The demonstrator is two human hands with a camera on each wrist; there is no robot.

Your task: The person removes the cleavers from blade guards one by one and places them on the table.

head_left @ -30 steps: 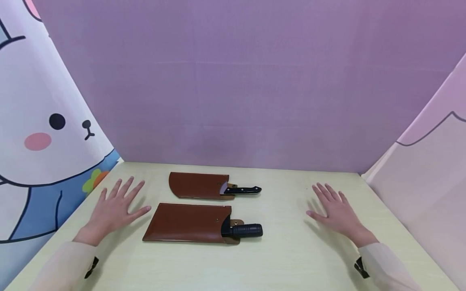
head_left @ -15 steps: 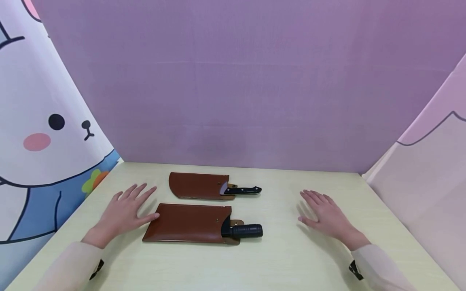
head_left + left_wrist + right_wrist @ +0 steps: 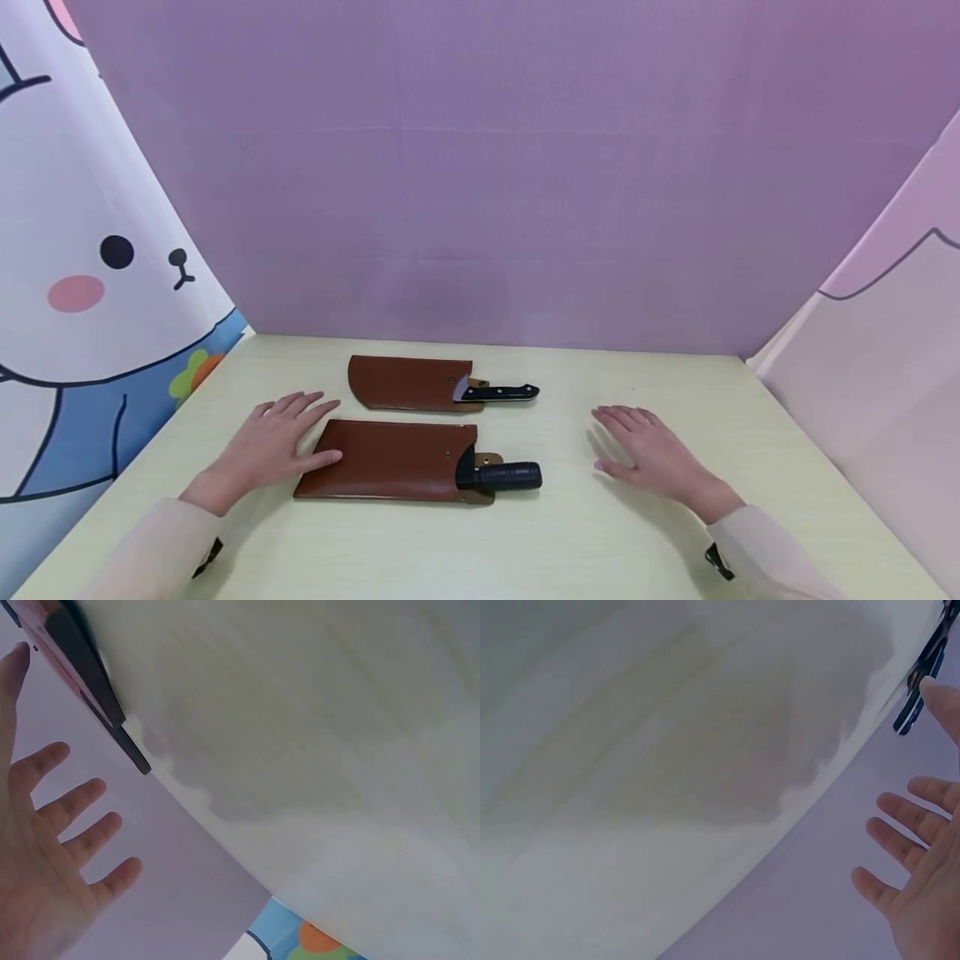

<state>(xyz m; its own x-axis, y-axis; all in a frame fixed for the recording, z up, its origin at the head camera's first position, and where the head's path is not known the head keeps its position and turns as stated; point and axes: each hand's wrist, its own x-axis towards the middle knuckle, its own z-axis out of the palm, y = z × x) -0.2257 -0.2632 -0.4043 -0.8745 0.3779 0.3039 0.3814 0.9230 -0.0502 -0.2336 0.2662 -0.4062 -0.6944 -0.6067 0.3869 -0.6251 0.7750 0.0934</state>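
Note:
Two knives lie in brown leather sheaths on the pale table, one behind the other, handles to the right. The near sheath (image 3: 393, 461) is broad, and a ribbed black handle (image 3: 510, 476) sticks out of it. From the far sheath (image 3: 408, 383), with a rounded left end, comes a riveted black handle (image 3: 504, 392). My left hand (image 3: 270, 446) hovers at the near sheath's left end, thumb overlapping its corner, fingers spread and holding nothing. To the right of both handles, my right hand (image 3: 651, 457) is held over the table with fingers extended. The sheaths hide most of the blades.
The pale wooden table (image 3: 420, 550) meets a purple backdrop (image 3: 525, 183) at its far edge. A panel with a cartoon animal (image 3: 90, 208) stands at the left, and a pink and white panel (image 3: 877, 333) at the right.
Both hands have moved inward and a little toward the near side. My left thumb now overlaps the near sheath; my right hand is closer to the handles. The sheathed knives stay put.

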